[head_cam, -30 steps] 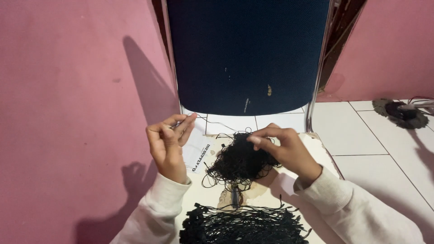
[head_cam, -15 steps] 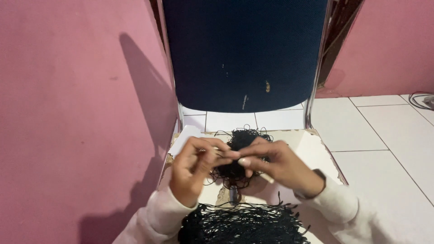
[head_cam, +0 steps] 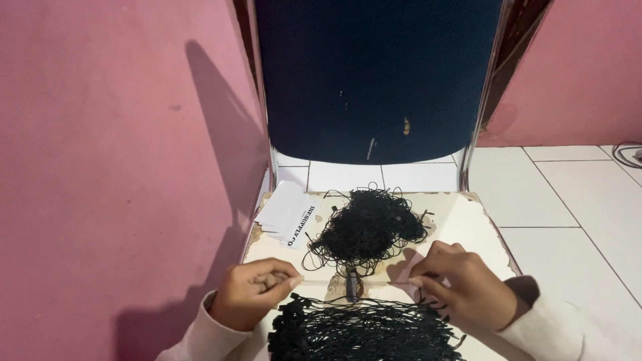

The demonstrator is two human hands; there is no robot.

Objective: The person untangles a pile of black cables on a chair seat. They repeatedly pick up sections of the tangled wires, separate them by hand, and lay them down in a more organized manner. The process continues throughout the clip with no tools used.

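The left hand [head_cam: 253, 292] has its fingers curled in, thumb pressed toward the fingertips in a pinch; whatever it grips is too small to make out, though it may be a thin black string. The right hand [head_cam: 461, 284] is likewise curled, with thumb and forefinger pinched together at their tips near the middle of the seat; I cannot tell what lies between them. Both hands rest low over the front of the chair seat [head_cam: 468, 217], knuckles up, wrists coming in from the bottom edge in pale sleeves [head_cam: 568, 331]. The two pinches point toward each other, with a small dark hole [head_cam: 350, 286] in the worn seat surface between them. Just in front of the hands, at the near edge, lies a flat bundle [head_cam: 364, 331] of black strings laid roughly side by side; the left hand's heel is just beside its end. Beyond the hands, at the seat's middle, sits a loose tangle [head_cam: 368, 227] of black strings, apart from both hands. To the tangle's left lies a small stack of white tags [head_cam: 287, 214]. The dark blue chair back [head_cam: 374, 73] stands upright behind, against a pink wall [head_cam: 114, 147].
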